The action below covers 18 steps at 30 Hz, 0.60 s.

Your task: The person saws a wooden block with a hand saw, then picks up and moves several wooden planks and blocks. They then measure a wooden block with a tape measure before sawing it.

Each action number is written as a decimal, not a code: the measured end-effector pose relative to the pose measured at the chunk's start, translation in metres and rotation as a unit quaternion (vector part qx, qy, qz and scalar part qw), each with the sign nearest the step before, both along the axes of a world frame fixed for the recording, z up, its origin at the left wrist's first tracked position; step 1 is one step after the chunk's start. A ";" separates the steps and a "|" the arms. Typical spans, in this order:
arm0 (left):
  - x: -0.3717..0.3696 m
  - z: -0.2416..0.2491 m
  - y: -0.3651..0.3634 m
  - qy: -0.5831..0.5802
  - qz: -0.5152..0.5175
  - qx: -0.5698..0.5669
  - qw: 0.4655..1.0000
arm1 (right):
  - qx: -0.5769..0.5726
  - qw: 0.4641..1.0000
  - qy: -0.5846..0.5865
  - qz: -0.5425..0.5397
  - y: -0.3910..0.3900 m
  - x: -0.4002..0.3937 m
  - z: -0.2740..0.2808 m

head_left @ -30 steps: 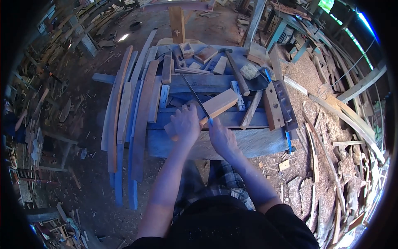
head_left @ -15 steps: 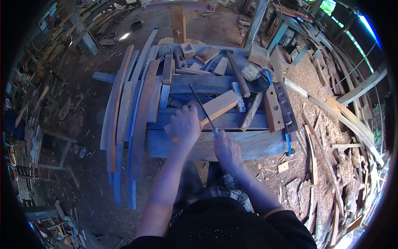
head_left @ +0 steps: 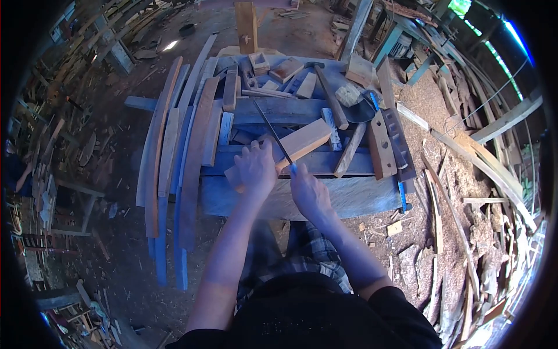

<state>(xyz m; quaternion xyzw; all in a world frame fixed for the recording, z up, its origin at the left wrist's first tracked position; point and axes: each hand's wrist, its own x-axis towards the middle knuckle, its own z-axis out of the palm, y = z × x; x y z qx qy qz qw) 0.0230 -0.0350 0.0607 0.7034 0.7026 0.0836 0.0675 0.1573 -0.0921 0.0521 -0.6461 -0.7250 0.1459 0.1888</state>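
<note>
My left hand is closed over the left part of a squared wooden block, pressing it on the bench. The block lies slanted, its right end farther from me. In my right hand is the bluish handle of what looks like a handsaw, its thin dark blade seen nearly edge-on. The blade crosses the block just right of my left fingers and points away from me to the left. How deep it sits in the wood cannot be made out.
Several long boards lie along the bench's left side. A hammer, a wooden box and offcuts lie at the back. On the right are a black cup-like container and a block with holes. Sawdust covers the floor beyond.
My right hand has pushed the saw forward, away from me, across the block. My left hand keeps its hold on the block. The whole view has shifted slightly.
</note>
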 end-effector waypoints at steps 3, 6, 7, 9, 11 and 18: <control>0.003 0.002 -0.003 0.012 0.015 0.021 1.000 | -0.001 1.000 -0.019 -0.004 0.001 -0.002 -0.001; 0.003 0.005 -0.001 0.011 0.015 0.003 1.000 | -0.004 1.000 -0.019 -0.017 -0.025 0.007 -0.007; 0.003 0.004 -0.002 0.009 0.015 0.000 1.000 | -0.007 1.000 -0.021 -0.017 -0.025 0.007 -0.007; 0.003 0.003 -0.003 0.016 0.011 0.027 0.999 | 0.013 0.999 -0.035 -0.013 -0.021 0.004 -0.006; 0.003 0.000 -0.004 0.012 0.007 0.027 1.000 | 0.011 0.999 -0.031 -0.006 0.004 -0.001 -0.013; 0.003 0.007 -0.005 0.000 0.009 0.023 1.000 | 0.009 0.999 -0.032 -0.019 -0.027 0.009 -0.010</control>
